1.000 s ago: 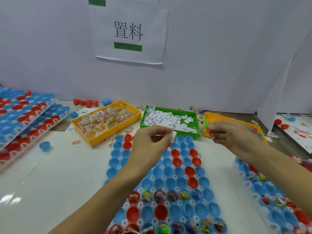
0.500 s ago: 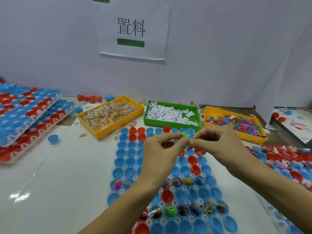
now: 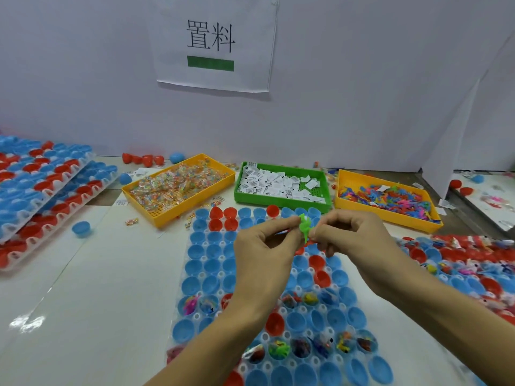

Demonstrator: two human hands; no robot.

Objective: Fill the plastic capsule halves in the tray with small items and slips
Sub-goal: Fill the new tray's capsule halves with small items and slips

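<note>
White table [image 3: 92,288]: work surface carrying everything below.

Central tray [image 3: 192,316]: clear plastic grid of pockets, taken here as the landmark. Most pockets hold blue or red capsule halves [image 3: 213,266]; the far rows sit empty, two nearer rows hold small coloured contents.

Stacked trays [image 3: 41,201]: left of the central tray, well apart, tilted one upon another, loaded with red and blue halves.

Second filled tray [image 3: 473,263]: right of the central tray, just beside it, partly blurred.

Yellow bin of clear packets [image 3: 178,188]: beyond the central tray's far-left corner.

Green bin of white slips [image 3: 281,185]: directly beyond the central tray's far edge, near it.

Yellow bin of mixed-colour toys [image 3: 387,196]: beyond the central tray's far-right corner.

Paper sign [image 3: 214,43]: on the white wall beyond the bins, two printed characters over a green bar.

Left hand [image 3: 264,246]: above the middle of the central tray, thumb and forefinger pinched on the green toy.

Right hand [image 3: 354,238]: above the central tray, fingertips closed on the same toy from the other side; a red piece shows under its fingers, kind unclear.

Loose blue half [image 3: 81,228]: on the table left of the central tray.

Green toy [image 3: 305,225]: small, upright between both hands, above the tray's far rows, touching no capsule.
</note>
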